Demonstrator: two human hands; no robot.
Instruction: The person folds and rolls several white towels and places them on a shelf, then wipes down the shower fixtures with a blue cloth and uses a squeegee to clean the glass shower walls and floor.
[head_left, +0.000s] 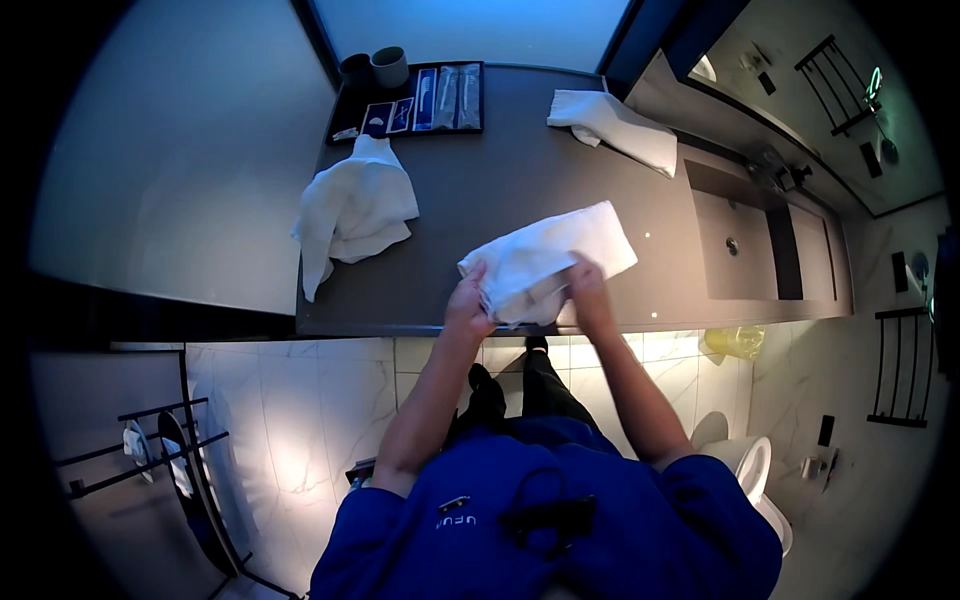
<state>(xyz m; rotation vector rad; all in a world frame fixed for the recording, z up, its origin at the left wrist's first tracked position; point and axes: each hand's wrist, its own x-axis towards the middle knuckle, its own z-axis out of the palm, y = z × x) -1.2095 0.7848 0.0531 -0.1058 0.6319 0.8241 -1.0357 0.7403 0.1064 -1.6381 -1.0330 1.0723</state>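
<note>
A white cloth towel (555, 247), partly folded, lies at the front of the grey vanity counter (495, 180). My left hand (469, 304) grips its left end, thumb on top. At its near right edge, my right hand (589, 289) pinches a lifted layer of the cloth. A crumpled white towel (360, 202) rests on the counter's left side. Another white towel (615, 131), loosely folded, lies towards the back right, beside the sink. The underside of the towel in my hands is hidden.
A black tray (480, 131) with packaged toiletries and two cups (390, 67) stands at the back left. On the right are a sink (727, 262) and a faucet (776, 172). A yellow-lined bin (735, 341) is below the counter edge, with a toilet (754, 465) behind at right.
</note>
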